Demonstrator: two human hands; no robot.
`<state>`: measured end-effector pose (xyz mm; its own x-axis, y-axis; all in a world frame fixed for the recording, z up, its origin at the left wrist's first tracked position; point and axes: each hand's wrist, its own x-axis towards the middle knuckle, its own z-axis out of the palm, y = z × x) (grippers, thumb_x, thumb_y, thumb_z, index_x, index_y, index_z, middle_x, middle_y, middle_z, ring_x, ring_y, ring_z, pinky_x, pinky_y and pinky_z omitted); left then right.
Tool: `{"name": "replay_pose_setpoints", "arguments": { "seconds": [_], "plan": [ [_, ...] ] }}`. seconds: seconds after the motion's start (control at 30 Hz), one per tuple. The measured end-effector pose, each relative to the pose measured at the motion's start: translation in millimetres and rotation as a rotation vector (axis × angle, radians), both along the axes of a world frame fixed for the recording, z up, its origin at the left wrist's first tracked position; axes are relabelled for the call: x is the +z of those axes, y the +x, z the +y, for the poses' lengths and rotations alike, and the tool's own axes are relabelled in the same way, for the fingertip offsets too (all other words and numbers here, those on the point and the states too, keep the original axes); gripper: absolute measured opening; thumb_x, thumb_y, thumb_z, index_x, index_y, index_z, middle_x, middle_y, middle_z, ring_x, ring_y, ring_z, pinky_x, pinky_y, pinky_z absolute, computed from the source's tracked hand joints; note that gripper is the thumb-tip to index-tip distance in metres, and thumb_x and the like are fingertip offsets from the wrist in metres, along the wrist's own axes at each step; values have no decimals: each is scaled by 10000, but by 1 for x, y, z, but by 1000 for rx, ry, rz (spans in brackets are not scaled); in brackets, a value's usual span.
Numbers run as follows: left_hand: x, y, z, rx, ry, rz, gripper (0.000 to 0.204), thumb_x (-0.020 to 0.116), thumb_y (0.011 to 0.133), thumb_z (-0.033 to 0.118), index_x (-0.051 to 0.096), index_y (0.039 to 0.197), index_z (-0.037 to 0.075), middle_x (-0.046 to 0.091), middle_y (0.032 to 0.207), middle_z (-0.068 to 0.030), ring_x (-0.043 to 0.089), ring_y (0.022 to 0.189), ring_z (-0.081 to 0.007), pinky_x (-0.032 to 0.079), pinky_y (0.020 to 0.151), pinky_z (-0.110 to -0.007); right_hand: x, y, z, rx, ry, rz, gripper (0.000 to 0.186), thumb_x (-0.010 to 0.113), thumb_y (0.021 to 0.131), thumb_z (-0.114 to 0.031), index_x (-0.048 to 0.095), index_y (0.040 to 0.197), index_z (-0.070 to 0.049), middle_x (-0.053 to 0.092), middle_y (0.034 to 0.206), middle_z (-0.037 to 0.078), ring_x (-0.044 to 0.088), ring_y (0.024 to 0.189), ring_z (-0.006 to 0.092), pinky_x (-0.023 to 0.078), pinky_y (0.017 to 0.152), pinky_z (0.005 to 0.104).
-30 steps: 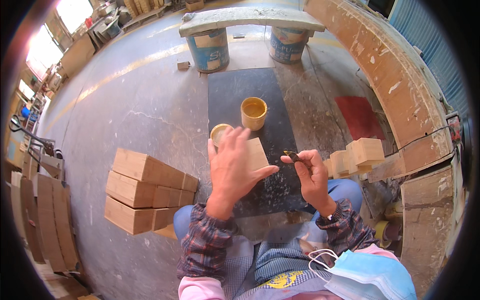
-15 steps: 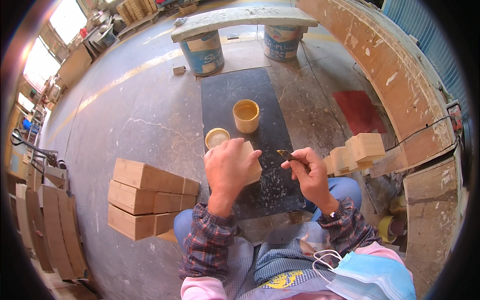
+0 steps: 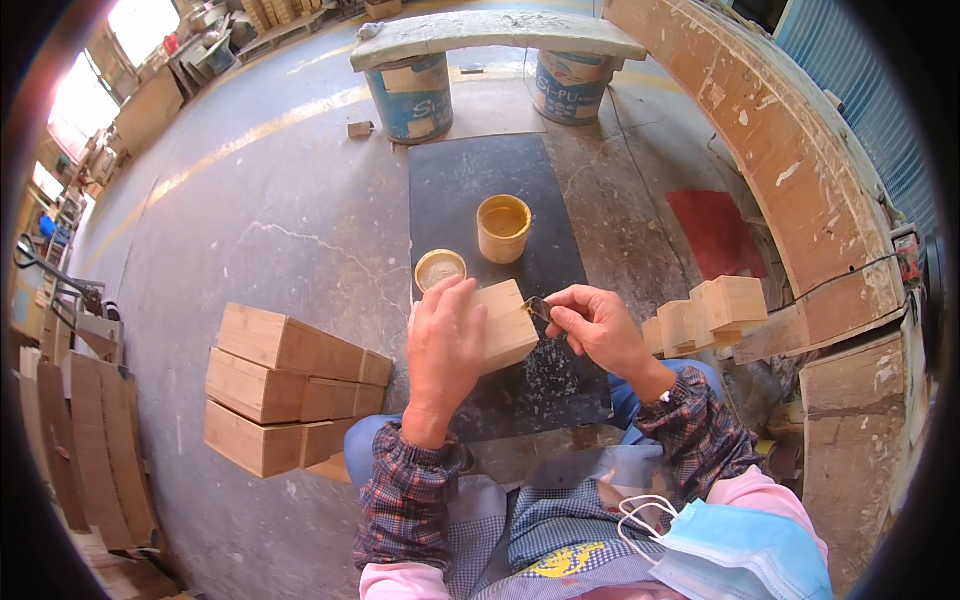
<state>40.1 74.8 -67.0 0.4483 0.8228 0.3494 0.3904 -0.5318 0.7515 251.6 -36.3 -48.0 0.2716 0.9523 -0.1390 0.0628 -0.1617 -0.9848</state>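
My left hand (image 3: 445, 340) is closed around a pale wooden block (image 3: 508, 328), held over the dark mat. In a pinch between thumb and fingers, my right hand (image 3: 600, 328) grips a small dark putty knife (image 3: 538, 309). Its tip, with a little yellowish paste, meets the block's right end near the upper corner. Beyond the block stands a yellow tub (image 3: 503, 247) with yellow-brown contents. A shallow round lid (image 3: 440, 252) with pale stuff inside sits just past my left fingers.
Stacked wooden blocks (image 3: 255, 390) stand at my left, more pale blocks (image 3: 735, 300) at my right. The black mat (image 3: 475, 170) runs ahead to a board (image 3: 500, 38) resting on two blue buckets (image 3: 415, 100). Red cloth (image 3: 712, 235) lies before a long wooden panel (image 3: 790, 150).
My right hand has moved left, bringing the putty knife from apart to against the block. My left hand has turned the block, showing more of its top and end.
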Motion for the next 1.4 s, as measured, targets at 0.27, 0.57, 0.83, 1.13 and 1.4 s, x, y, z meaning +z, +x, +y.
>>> {"name": "replay_pose_setpoints", "arguments": {
  "seconds": [0.27,0.57,0.83,1.13,1.4],
  "plan": [
    [1,-1,0,-16,-22,-25,338,703,987,158,709,1292,12,689,1334,-190,640,1219,-409,486,1081,-485,0,-12,-5,-39,512,-922,201,769,953,-84,807,1149,-107,730,920,99,709,811,306,582,705,391],
    [3,-2,-1,-26,-29,-47,331,711,978,139,706,1277,-3,697,1287,-201,656,1183,-407,510,1048,-467,4,-6,-1,-62,475,-811,195,781,941,-56,817,1126,-108,725,925,77,715,807,282,584,708,373],
    [2,-1,-2,-13,-45,-52,321,715,972,135,709,1265,5,699,1270,-181,653,1168,-402,513,1033,-467,16,16,14,198,271,-539,141,782,966,-52,829,1098,-71,757,966,100,729,833,193,570,735,310],
    [3,-1,-1,-9,5,-31,313,715,989,102,711,1282,-11,709,1250,-187,706,1148,-367,544,1011,-412,12,30,28,278,268,-403,148,775,952,1,832,1080,-44,757,951,70,714,867,155,545,762,289],
    [3,-2,-1,-6,1,-22,318,720,989,107,713,1284,-11,710,1247,-187,707,1152,-363,545,1011,-409,15,39,17,383,210,-368,151,756,969,23,822,1096,-24,755,966,50,703,895,134,543,803,269]
  ]
}}
